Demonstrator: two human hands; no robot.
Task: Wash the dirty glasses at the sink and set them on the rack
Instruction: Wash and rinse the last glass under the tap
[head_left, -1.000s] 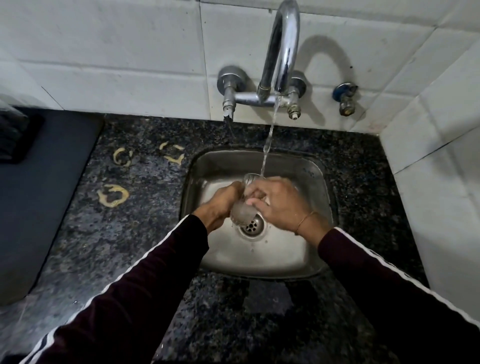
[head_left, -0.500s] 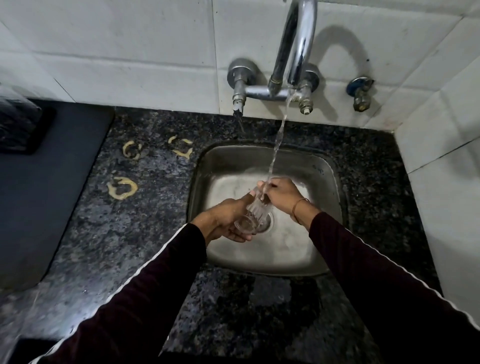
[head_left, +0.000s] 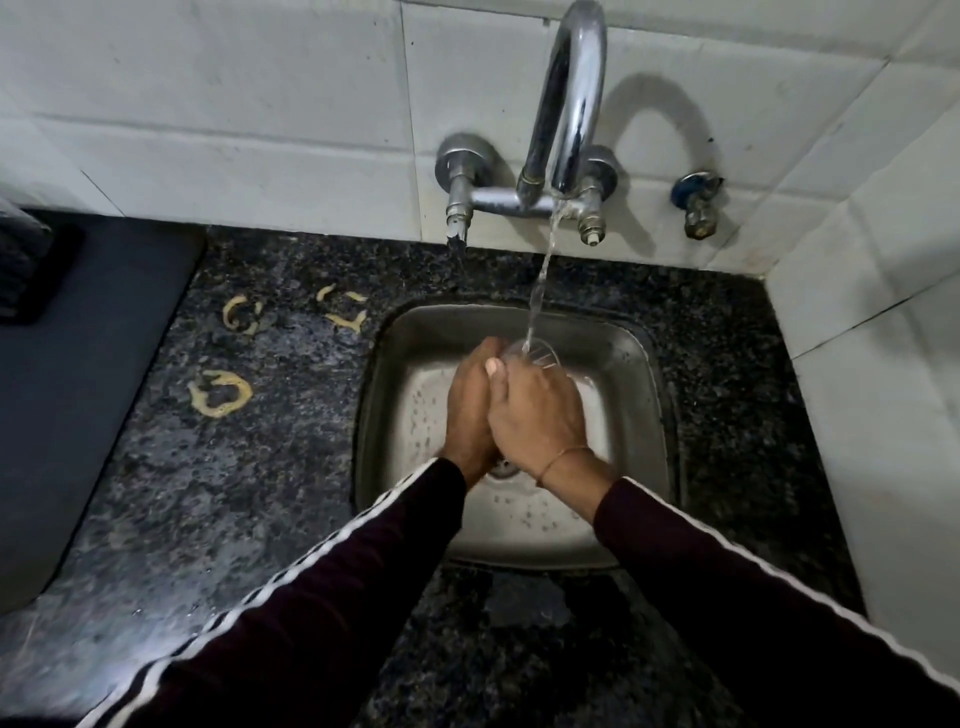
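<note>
One glass is under wash; no rack and no finished glasses appear in view, so the task is judged early or mid-course, with racking outstanding. Left hand and right hand are pressed together, both wrapped round the glass, its rim showing at twelve o'clock of the hands. Water stream from the tap falls into the glass mouth. Sink basin holds water droplets only; the drain is partly hidden.
</note>
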